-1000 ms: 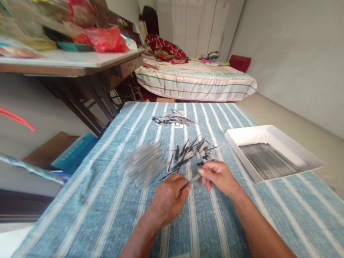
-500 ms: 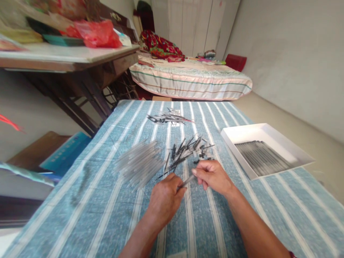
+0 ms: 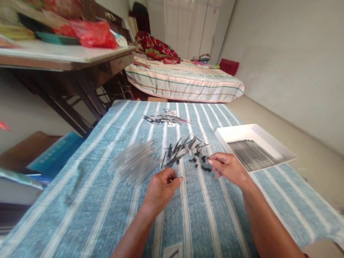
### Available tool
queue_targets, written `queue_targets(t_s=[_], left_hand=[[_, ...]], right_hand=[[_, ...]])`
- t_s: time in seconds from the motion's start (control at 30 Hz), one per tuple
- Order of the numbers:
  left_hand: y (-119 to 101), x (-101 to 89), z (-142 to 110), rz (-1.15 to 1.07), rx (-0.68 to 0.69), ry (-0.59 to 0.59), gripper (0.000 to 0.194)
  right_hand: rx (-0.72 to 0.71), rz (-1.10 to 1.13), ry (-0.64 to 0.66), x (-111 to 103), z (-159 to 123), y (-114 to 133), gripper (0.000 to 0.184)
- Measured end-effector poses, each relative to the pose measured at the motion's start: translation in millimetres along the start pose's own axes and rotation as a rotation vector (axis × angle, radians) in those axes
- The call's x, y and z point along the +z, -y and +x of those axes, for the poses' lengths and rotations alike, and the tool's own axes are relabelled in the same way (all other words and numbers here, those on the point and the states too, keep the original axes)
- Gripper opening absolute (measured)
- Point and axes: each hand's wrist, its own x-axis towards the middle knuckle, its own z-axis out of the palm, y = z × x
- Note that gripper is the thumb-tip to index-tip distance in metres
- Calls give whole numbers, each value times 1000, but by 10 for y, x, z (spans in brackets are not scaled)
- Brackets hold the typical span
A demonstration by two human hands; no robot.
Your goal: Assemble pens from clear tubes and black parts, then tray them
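My left hand [image 3: 162,186] hovers over the striped cloth, thumb apart from the curled fingers, with nothing visible between them. A small black piece [image 3: 177,162] is just beyond its fingertips. My right hand [image 3: 227,167] is closed in a pinch beside several small black caps [image 3: 206,168]; what it pinches, if anything, is hidden. Thin black rods and short clear pieces [image 3: 182,147] form a loose heap between and beyond the hands. Left of that heap lies a bundle of translucent tubes [image 3: 137,161]. Dark-grey filled tubes [image 3: 251,154] lie in rows inside a white box [image 3: 285,154].
Another pile of thin dark sticks [image 3: 165,117] lies farther back on the blue striped cloth [image 3: 107,215]. A side table [image 3: 88,55] with a red plastic bag [image 3: 94,34] stands at left. A bed [image 3: 185,80] is beyond the far edge.
The grey tube held between both hands is no longer seen there. My right hand has moved right, away from my left, uncovering the black caps. My left thumb has opened away. The view has shifted slightly.
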Motion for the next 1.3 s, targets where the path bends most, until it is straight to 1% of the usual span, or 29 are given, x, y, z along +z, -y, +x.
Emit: queue_targets(t_s=[0.1, 0.17, 0.23, 0.33, 0.43, 0.5, 0.53, 0.63, 0.7, 0.77, 0.87, 0.97, 1.07, 1.3], left_hand=[[-23, -20, -2, -218, -79, 16, 16], [-36, -32, -4, -306, -102, 7, 13], [-41, -43, -2, -380, -114, 8, 14], [-27, -59, 9, -499, -117, 14, 15], [-2, -71, 20, -633, -110, 27, 15], [5, -73, 20, -714, -109, 43, 14], [5, -72, 18, -747, -110, 48, 13], [-10, -60, 6, -823, -108, 50, 14], [-22, -50, -2, -850, -103, 50, 15], [-28, -41, -8, -864, -96, 50, 16], [-24, -29, -12, -851, -88, 58, 16], [-12, -18, -14, -829, -83, 55, 16], [-8, -17, -14, -827, -84, 46, 16], [-4, -82, 4, -822, -57, -7, 13]], right_hand=[[-33, -330, 32, -185, -82, -189, 15], [-73, -567, 81, -213, -135, -277, 17], [-99, -746, 131, -177, -170, -325, 24], [-82, -902, 200, -86, -178, -338, 30], [-54, -987, 247, -36, -158, -309, 24], [-74, -968, 247, -18, -158, -273, 19], [-98, -923, 234, -3, -167, -250, 17], [-193, -681, 203, 102, -223, -163, 15], [-236, -512, 221, 218, -262, -99, 17], [-238, -369, 249, 342, -284, -43, 17], [-196, -217, 271, 480, -281, 15, 14], [-186, -159, 289, 536, -261, 44, 12], [-185, -140, 301, 544, -249, 54, 12], [-168, -89, 312, 548, -254, 67, 12]])
